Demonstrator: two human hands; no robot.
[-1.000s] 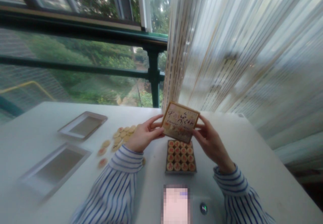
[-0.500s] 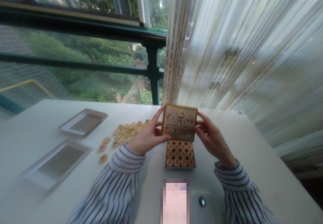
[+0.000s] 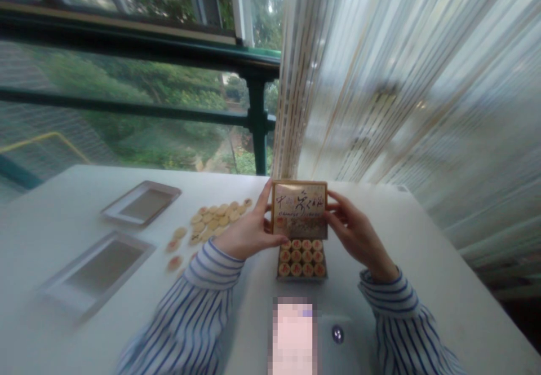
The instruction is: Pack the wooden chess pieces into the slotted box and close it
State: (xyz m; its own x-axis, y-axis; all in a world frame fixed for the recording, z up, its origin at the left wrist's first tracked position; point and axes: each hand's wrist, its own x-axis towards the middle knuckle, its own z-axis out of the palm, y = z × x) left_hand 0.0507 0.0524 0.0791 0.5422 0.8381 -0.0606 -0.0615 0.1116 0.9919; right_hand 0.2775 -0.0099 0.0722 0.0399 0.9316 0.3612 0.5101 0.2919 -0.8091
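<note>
Between my two hands is a box lid (image 3: pixel 299 210) printed with "Chinese chess" lettering, tilted so its face turns toward me. My left hand (image 3: pixel 249 229) grips its left edge, thumb along the lower corner. At the right edge, my right hand (image 3: pixel 350 225) holds it with the fingertips. Directly below the lid stands an open box (image 3: pixel 301 278) with rows of round chess pieces (image 3: pixel 296 256) marked in red. The lid covers the box's far part. Beyond my left wrist, loose wooden chess pieces (image 3: pixel 215 217) lie in a cluster, a few apart from the rest.
On the left of the white table (image 3: pixel 406 239) lie two shallow rectangular trays, one farther (image 3: pixel 146 201) and one nearer (image 3: pixel 99 276). A pixelated patch (image 3: pixel 293 335) and a small shiny oval object (image 3: pixel 337 334) are near the front. A railing (image 3: pixel 257 121) and string curtain (image 3: pixel 359 82) stand behind.
The lid has shifted slightly down and left in view and sits straighter, its lettering more level. Both hands keep their hold on it.
</note>
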